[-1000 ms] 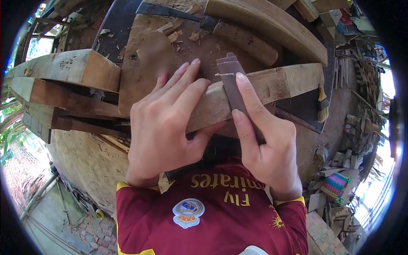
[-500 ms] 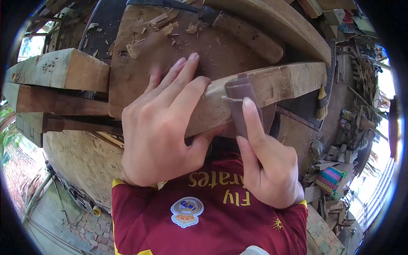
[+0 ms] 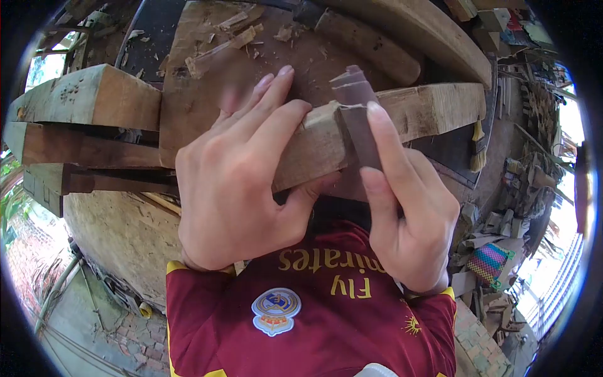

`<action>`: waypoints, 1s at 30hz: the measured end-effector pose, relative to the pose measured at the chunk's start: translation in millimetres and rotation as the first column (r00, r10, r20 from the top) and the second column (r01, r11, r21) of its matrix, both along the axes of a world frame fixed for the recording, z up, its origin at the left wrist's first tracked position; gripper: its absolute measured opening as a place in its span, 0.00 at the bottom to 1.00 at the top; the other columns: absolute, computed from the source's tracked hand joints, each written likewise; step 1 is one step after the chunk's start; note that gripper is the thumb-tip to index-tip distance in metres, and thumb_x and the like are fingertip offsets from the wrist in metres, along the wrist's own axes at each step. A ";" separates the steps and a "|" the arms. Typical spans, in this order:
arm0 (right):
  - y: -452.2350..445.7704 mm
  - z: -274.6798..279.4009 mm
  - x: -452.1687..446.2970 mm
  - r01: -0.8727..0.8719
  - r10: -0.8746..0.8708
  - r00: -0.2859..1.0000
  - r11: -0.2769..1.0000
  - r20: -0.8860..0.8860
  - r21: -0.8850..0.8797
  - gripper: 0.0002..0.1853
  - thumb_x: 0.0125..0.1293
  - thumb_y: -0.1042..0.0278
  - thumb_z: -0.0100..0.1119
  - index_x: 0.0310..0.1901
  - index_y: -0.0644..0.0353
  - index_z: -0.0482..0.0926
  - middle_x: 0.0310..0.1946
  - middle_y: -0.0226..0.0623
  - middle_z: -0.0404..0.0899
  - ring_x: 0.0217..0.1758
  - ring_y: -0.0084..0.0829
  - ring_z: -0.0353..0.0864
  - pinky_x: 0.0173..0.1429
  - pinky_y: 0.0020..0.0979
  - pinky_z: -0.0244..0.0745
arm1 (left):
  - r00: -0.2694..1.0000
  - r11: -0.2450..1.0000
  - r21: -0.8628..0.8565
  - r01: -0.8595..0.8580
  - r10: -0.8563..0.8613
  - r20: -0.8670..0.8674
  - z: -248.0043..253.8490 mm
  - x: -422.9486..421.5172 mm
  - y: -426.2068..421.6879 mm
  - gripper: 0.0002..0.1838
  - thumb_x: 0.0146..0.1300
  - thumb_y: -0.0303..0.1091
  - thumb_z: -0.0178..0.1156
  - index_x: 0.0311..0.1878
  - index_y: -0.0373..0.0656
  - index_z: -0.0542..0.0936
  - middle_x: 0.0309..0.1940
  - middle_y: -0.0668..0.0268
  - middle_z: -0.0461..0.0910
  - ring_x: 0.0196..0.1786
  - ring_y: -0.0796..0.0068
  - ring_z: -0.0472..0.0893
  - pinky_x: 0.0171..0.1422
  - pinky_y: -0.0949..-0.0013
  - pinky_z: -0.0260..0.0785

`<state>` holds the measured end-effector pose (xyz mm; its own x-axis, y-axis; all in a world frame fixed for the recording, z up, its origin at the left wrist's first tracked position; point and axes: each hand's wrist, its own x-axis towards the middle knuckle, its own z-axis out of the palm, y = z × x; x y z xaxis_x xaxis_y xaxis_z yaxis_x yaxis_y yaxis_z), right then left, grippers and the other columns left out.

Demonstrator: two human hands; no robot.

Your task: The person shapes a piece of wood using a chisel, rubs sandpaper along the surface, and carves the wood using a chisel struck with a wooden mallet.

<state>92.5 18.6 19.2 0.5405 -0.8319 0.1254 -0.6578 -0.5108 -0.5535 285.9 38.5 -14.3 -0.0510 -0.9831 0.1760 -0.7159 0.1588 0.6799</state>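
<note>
A pale wooden beam (image 3: 402,116) lies slanted across the work surface, rising toward the right. My left hand (image 3: 242,169) is closed round its left end, fingers over the far side and thumb underneath. A dark brown strip (image 3: 361,129), worn and creased at its top end, lies across the beam's face and sticks out past its far edge. My right hand (image 3: 411,207) pinches this strip, index finger on top near the crease and thumb lower down. Beyond the beam, a tool with a thick wooden handle (image 3: 367,47) rests on a brown board (image 3: 182,119).
A curved timber (image 3: 433,38) spans the far right. A brush (image 3: 478,147) sits by the beam's right end. Wood shavings (image 3: 229,47) are scattered over the board. Stacked timbers (image 3: 119,100) stand at the left. A woven multicoloured bag (image 3: 488,264) lies at the lower right.
My right hand and the strip first came down toward me, then went back up over the beam's far edge. My left hand has kept its hold on the beam.
</note>
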 end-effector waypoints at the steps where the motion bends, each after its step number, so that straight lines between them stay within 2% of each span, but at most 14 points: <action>1: 2.7 -4.7 0.3 0.050 -0.049 0.996 0.999 0.076 -0.013 0.23 0.68 0.77 0.58 0.64 0.72 0.72 0.43 0.55 0.83 0.35 0.38 0.85 0.42 0.31 0.78 | 1.000 1.000 -0.001 0.003 -0.003 -0.009 -0.5 0.5 0.2 0.32 0.39 0.36 0.76 0.52 0.37 0.81 0.60 0.46 0.77 0.64 0.45 0.76 0.72 0.47 0.63; 3: 8.4 -14.2 0.9 0.143 -0.132 0.963 0.989 0.234 -0.034 0.24 0.67 0.75 0.60 0.63 0.75 0.72 0.45 0.53 0.83 0.37 0.36 0.85 0.44 0.31 0.79 | 1.000 1.000 0.007 0.003 -0.003 -0.023 -0.7 1.1 0.9 0.32 0.38 0.36 0.76 0.52 0.38 0.81 0.60 0.46 0.77 0.64 0.45 0.76 0.72 0.47 0.63; 4: 19.7 -13.7 1.8 0.223 -0.241 0.918 0.970 0.316 0.092 0.26 0.65 0.75 0.63 0.63 0.75 0.71 0.44 0.53 0.82 0.36 0.39 0.84 0.42 0.32 0.79 | 1.000 1.000 0.012 0.002 -0.001 -0.024 -0.1 0.9 0.5 0.32 0.38 0.35 0.76 0.52 0.38 0.81 0.60 0.46 0.77 0.64 0.45 0.76 0.72 0.47 0.63; 8: 15.9 -28.3 -0.5 0.144 -0.112 0.974 0.977 0.199 -0.154 0.31 0.60 0.75 0.67 0.65 0.75 0.70 0.40 0.51 0.83 0.33 0.39 0.84 0.38 0.32 0.80 | 1.000 1.000 0.017 0.007 -0.006 -0.025 -0.7 1.6 -0.2 0.32 0.38 0.35 0.76 0.51 0.37 0.81 0.60 0.46 0.77 0.65 0.46 0.75 0.72 0.47 0.63; 11: 13.3 -20.9 10.3 0.105 -0.092 0.988 0.988 0.120 -0.109 0.28 0.63 0.77 0.63 0.65 0.75 0.70 0.38 0.51 0.83 0.32 0.40 0.84 0.38 0.33 0.79 | 1.000 1.000 0.014 0.010 -0.010 -0.004 -0.2 1.1 0.1 0.32 0.37 0.34 0.75 0.51 0.37 0.81 0.61 0.46 0.77 0.65 0.46 0.75 0.72 0.47 0.63; 12: 10.3 -15.7 14.9 0.109 -0.103 0.989 0.993 0.101 -0.052 0.26 0.65 0.78 0.60 0.64 0.76 0.70 0.41 0.54 0.83 0.37 0.41 0.86 0.42 0.32 0.79 | 1.000 1.000 0.015 0.011 -0.011 -0.001 -0.3 1.2 0.2 0.32 0.37 0.34 0.75 0.51 0.37 0.81 0.61 0.46 0.77 0.65 0.46 0.75 0.72 0.48 0.63; 15: 7.3 -9.0 16.4 0.094 -0.097 0.990 0.995 0.099 0.033 0.24 0.66 0.79 0.58 0.64 0.76 0.70 0.39 0.54 0.83 0.36 0.41 0.85 0.40 0.33 0.77 | 1.000 1.000 0.019 0.008 -0.008 -0.002 -0.3 0.0 0.1 0.32 0.36 0.33 0.75 0.51 0.36 0.81 0.61 0.45 0.76 0.66 0.46 0.75 0.72 0.48 0.63; 16: 13.0 -11.5 11.5 0.069 -0.069 0.993 0.998 0.098 0.006 0.27 0.65 0.78 0.61 0.65 0.75 0.70 0.34 0.51 0.81 0.29 0.40 0.81 0.33 0.35 0.76 | 1.000 1.000 0.021 0.005 -0.005 -0.008 0.2 -0.2 -0.3 0.32 0.36 0.32 0.75 0.51 0.36 0.81 0.61 0.45 0.76 0.66 0.46 0.75 0.72 0.48 0.63; 18: 19.6 -15.4 4.0 0.038 -0.036 0.994 0.999 0.099 -0.016 0.29 0.63 0.77 0.64 0.66 0.74 0.69 0.29 0.47 0.79 0.21 0.40 0.77 0.26 0.37 0.74 | 1.000 1.000 0.028 0.007 -0.007 -0.010 1.1 1.2 -0.5 0.32 0.36 0.32 0.75 0.51 0.36 0.81 0.61 0.45 0.76 0.66 0.46 0.75 0.72 0.49 0.62; 19: 20.1 -16.7 -0.4 0.027 -0.026 0.995 1.000 0.099 -0.014 0.29 0.63 0.77 0.64 0.66 0.73 0.69 0.28 0.47 0.79 0.21 0.40 0.76 0.26 0.38 0.74 | 1.000 1.000 0.029 0.006 -0.006 -0.008 1.2 1.4 -0.3 0.32 0.36 0.32 0.75 0.51 0.35 0.81 0.61 0.45 0.76 0.66 0.46 0.75 0.72 0.49 0.62; 21: 15.8 -15.1 -1.6 0.045 -0.046 0.996 0.999 0.081 0.005 0.27 0.64 0.78 0.62 0.65 0.72 0.70 0.31 0.49 0.80 0.25 0.40 0.79 0.31 0.35 0.76 | 1.000 1.000 0.031 -0.005 0.006 -0.014 1.0 -0.4 0.4 0.32 0.37 0.32 0.75 0.51 0.35 0.81 0.61 0.45 0.76 0.66 0.47 0.75 0.72 0.49 0.62; 23: 4.6 -11.4 16.1 0.119 -0.121 0.991 0.992 0.058 0.039 0.23 0.67 0.80 0.56 0.64 0.71 0.72 0.37 0.53 0.84 0.32 0.38 0.86 0.41 0.29 0.78 | 1.000 0.999 0.032 -0.011 0.012 -0.015 1.8 -0.8 0.9 0.32 0.37 0.32 0.75 0.52 0.35 0.81 0.61 0.45 0.76 0.66 0.47 0.75 0.72 0.49 0.62; 26: 4.3 -10.1 21.4 0.158 -0.158 0.987 0.987 0.000 0.020 0.24 0.66 0.81 0.59 0.64 0.70 0.73 0.30 0.48 0.81 0.27 0.36 0.82 0.35 0.31 0.76 | 1.000 0.999 0.030 -0.024 0.024 -0.020 1.6 -2.6 1.0 0.32 0.37 0.33 0.76 0.51 0.36 0.81 0.61 0.46 0.77 0.66 0.47 0.75 0.73 0.49 0.61; 30: 22.9 -7.5 -6.0 0.091 -0.091 0.995 0.996 -0.046 0.013 0.28 0.61 0.76 0.65 0.65 0.68 0.73 0.23 0.42 0.75 0.20 0.34 0.74 0.26 0.35 0.73 | 0.999 0.999 0.040 -0.018 0.019 -0.026 3.5 -2.3 -0.2 0.32 0.37 0.33 0.76 0.51 0.36 0.82 0.61 0.46 0.77 0.66 0.47 0.75 0.73 0.49 0.61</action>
